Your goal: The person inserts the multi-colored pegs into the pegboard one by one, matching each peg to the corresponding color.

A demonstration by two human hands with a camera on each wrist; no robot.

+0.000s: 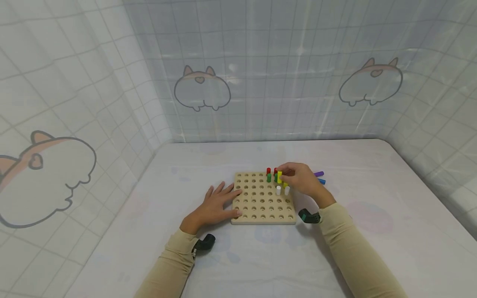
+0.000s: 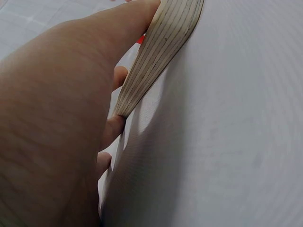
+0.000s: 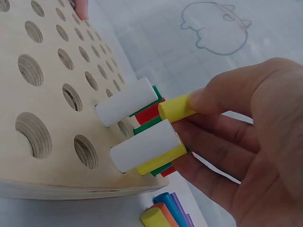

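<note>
A wooden pegboard (image 1: pixel 257 207) with rows of round holes lies flat on the table. Between thumb and fingers, my right hand (image 1: pixel 303 178) pinches a yellow peg (image 3: pixel 176 108) above the board's far right part. Near it stand two white pegs (image 1: pixel 278 191), another yellow peg (image 3: pixel 163 158), green pegs (image 1: pixel 269 178) and red pegs (image 1: pixel 268 170), all upright in holes. Whether the held peg's lower end is in a hole is hidden by the white pegs. My left hand (image 1: pixel 214 209), fingers spread, rests on the board's left edge; its thumb touches the near left corner area.
Loose pegs lie on the table right of the board, among them a purple one (image 1: pixel 319 174) and a blue one (image 1: pixel 322 181), with yellow and orange beside them in the right wrist view. A white tiled-pattern curtain (image 1: pixel 261 103) surrounds the table's back and sides.
</note>
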